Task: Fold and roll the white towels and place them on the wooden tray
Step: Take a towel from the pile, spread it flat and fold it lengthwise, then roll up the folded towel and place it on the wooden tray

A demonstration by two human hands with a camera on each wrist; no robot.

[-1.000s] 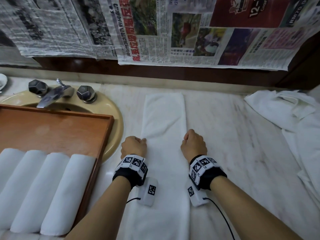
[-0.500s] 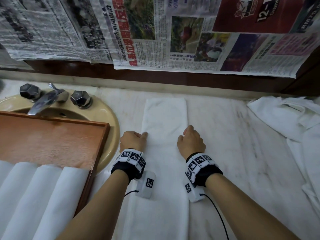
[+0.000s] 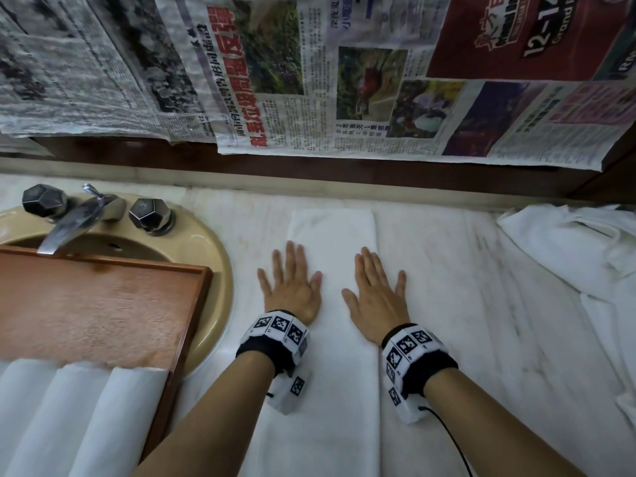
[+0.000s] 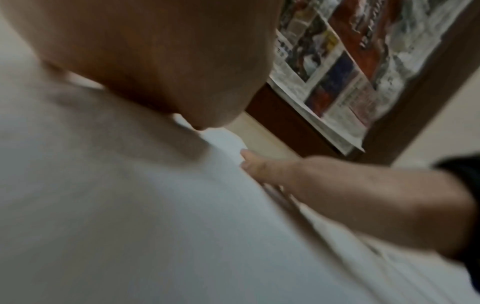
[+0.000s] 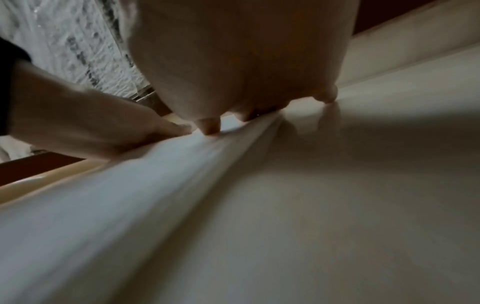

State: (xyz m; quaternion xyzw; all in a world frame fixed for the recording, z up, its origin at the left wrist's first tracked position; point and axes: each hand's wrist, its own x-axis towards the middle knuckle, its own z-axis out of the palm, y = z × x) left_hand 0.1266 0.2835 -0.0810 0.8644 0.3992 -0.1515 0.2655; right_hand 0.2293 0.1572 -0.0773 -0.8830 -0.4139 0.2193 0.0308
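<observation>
A long white towel (image 3: 332,228), folded into a narrow strip, lies lengthwise on the marble counter in the head view. My left hand (image 3: 292,280) lies flat, fingers spread, on the strip's left edge. My right hand (image 3: 373,290) lies flat on its right edge, partly on the marble. Neither holds anything. The wooden tray (image 3: 103,297) sits over the sink at the left, with rolled white towels (image 3: 79,414) side by side at its near end. Both wrist views are blurred; each shows my palm on the towel (image 4: 182,226) (image 5: 130,195).
A beige sink (image 3: 213,256) with chrome faucet (image 3: 75,215) and two dark knobs lies under the tray. A heap of unfolded white towels (image 3: 578,249) fills the counter's right side. Newspaper sheets (image 3: 309,74) hang on the back wall.
Both hands were fists gripping the towel's edges; now they are spread flat on it and have slid farther away from me along the strip.
</observation>
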